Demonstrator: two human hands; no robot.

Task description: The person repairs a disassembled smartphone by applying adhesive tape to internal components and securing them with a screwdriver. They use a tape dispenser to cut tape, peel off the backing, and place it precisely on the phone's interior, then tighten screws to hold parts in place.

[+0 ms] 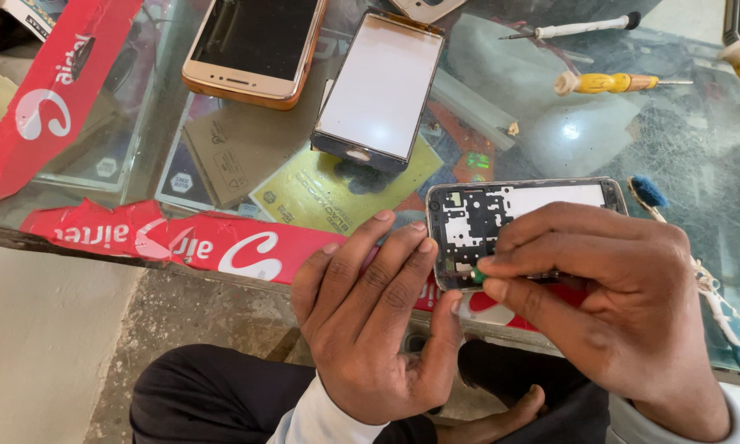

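The right hand [624,296] is pinching a small green part [478,276] against the open phone frame [501,218], which is lying on the glass tabletop [600,131] under its fingertips. The left hand [370,321], fingers spread and empty, is steadying the frame's near edge. Seating the part seems underway; pressing it home calls for precise alignment.

I see the opened phone frame [518,226] lying at the near edge of the glass counter [682,148], under my right hand [624,304]; my left hand [370,321] sits just left of it. Behind the frame lies a loose screen panel [380,90], with a whole phone [255,45] to its left. Two screwdrivers [612,82] lie toward the far right corner, and a brush [698,271] by the right edge.
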